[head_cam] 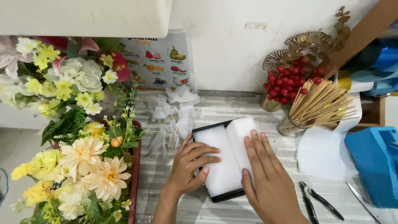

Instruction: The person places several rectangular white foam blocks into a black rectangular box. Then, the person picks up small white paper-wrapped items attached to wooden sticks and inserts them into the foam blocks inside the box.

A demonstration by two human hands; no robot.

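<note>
A shallow black box (226, 196) lies on the striped tabletop (232, 108), filled with a white foam block (219, 159). A second white foam piece (242, 130) sits tilted along the box's right side, its top end sticking out. My left hand (188, 166) rests on the box's left edge with fingers spread over the foam. My right hand (267, 176) lies flat, fingers together, pressing on the tilted foam piece and the box's right edge.
Yellow, cream and white artificial flowers (83, 161) fill a red planter at left. White fabric petals (172, 112) lie behind the box. Red berries (290, 79), a cup of wooden skewers (319, 105), white paper (323, 153), a blue case (375, 161) and black pliers (315, 201) sit at right.
</note>
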